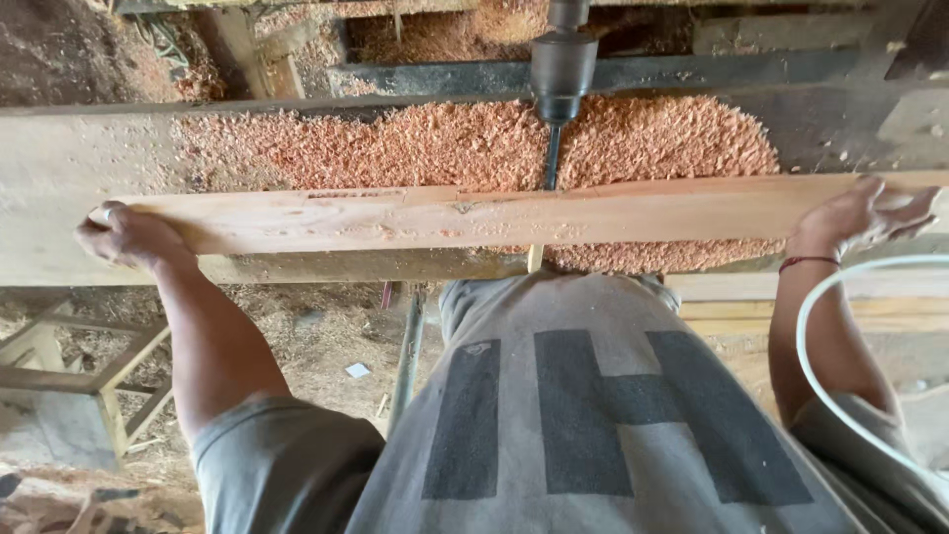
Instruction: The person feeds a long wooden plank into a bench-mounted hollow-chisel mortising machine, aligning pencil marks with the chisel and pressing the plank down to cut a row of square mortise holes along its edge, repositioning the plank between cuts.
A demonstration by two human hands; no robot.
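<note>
A long pale wooden plank [494, 218] is held on the shaving-strewn table [59, 168], left hand [129, 235] curled round one end, right hand [870, 213] spread flat, so the dark drill bit [552, 158] could be jammed or the plank twisted if either grip slips.

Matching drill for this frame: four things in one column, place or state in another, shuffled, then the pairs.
1. left hand
2. right hand
3. drill chuck
4. wood shavings

A. heaped behind the plank
B. grips one plank end
C. above the plank's middle, bit pointing down
D. fingers spread over the other end

Pairs: 1-B, 2-D, 3-C, 4-A
</note>
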